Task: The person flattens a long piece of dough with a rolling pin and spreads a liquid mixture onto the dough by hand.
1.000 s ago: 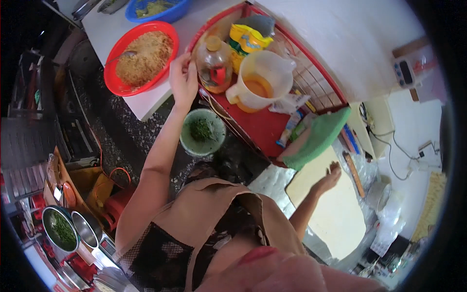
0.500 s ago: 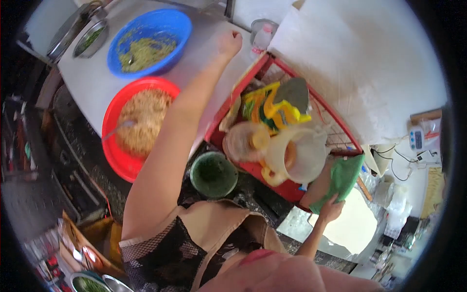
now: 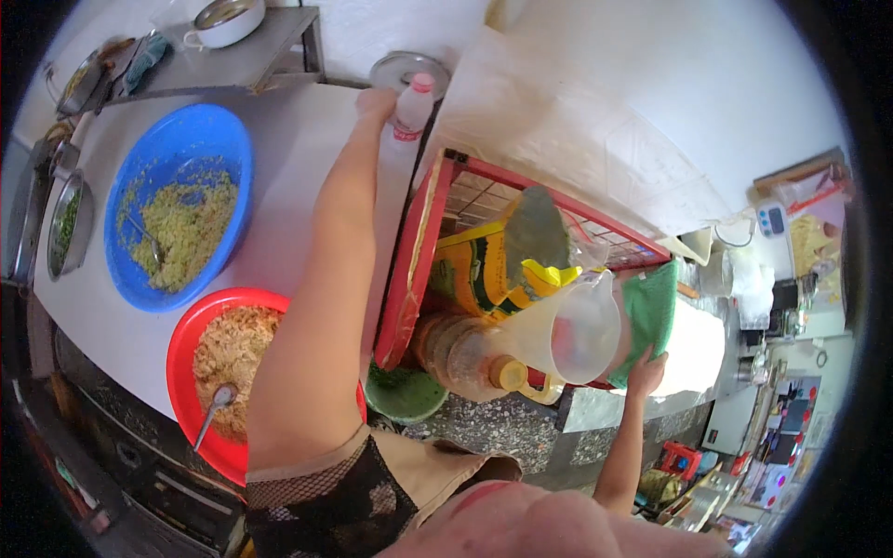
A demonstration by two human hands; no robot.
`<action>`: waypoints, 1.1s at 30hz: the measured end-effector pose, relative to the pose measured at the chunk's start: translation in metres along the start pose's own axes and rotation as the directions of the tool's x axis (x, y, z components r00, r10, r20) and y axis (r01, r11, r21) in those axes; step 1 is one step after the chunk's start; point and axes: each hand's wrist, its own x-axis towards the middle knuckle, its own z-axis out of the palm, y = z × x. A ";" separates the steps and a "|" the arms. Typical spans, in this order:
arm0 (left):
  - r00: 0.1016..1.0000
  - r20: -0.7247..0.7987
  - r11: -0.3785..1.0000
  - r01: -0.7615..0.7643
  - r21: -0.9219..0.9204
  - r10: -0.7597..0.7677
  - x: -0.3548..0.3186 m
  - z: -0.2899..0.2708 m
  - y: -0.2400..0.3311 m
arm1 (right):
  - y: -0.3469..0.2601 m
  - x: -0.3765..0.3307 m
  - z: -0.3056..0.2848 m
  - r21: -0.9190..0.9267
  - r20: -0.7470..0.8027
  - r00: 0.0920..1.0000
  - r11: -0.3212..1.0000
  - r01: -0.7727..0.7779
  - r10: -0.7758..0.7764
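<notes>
My left arm stretches to the far side of the table, with my left hand (image 3: 376, 102) right beside a clear plastic bottle (image 3: 412, 110) with a pink cap. Its fingers are too pale and hidden to make out. On the right, the fingers of my right hand (image 3: 646, 372) are closed on a green cloth (image 3: 648, 312) at the end of a red-framed crate (image 3: 402, 270). Inside this crate are a yellow and dark bag (image 3: 493, 256), a large oil bottle (image 3: 465, 358) with a yellow cap and a translucent pitcher (image 3: 586, 330).
A blue basin (image 3: 139, 219) of greenish mixture and a red basin (image 3: 186, 358) of pale brown crumbly food, each with a spoon, stand at left. A green bowl (image 3: 406, 400) sits beside the crate. A metal lid (image 3: 395, 67) leans behind the pink-capped bottle.
My view has swung, and the basins now appear farther left. My left hand appears closer to the pink-capped bottle. My right hand stays on the green cloth.
</notes>
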 end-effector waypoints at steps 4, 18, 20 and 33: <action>0.998 -0.020 0.892 0.040 -0.450 -0.054 -0.008 -0.015 -0.041 | 0.007 -0.004 -0.002 -0.034 0.044 0.999 0.999 -0.029 0.031; 1.000 -0.008 0.960 0.001 -0.280 -0.003 -0.355 -0.342 -0.037 | 0.005 -0.005 -0.037 0.458 0.242 0.966 0.888 -0.037 -0.085; 0.999 -0.032 0.975 -0.014 -0.224 0.007 -0.441 -0.351 -0.017 | 0.033 -0.009 -0.025 0.628 0.129 0.978 0.776 0.050 -0.167; 0.805 0.576 0.888 0.360 -0.286 -0.140 -0.824 0.132 0.070 | 0.238 -0.119 -0.062 0.836 0.322 0.850 0.547 -0.048 -0.418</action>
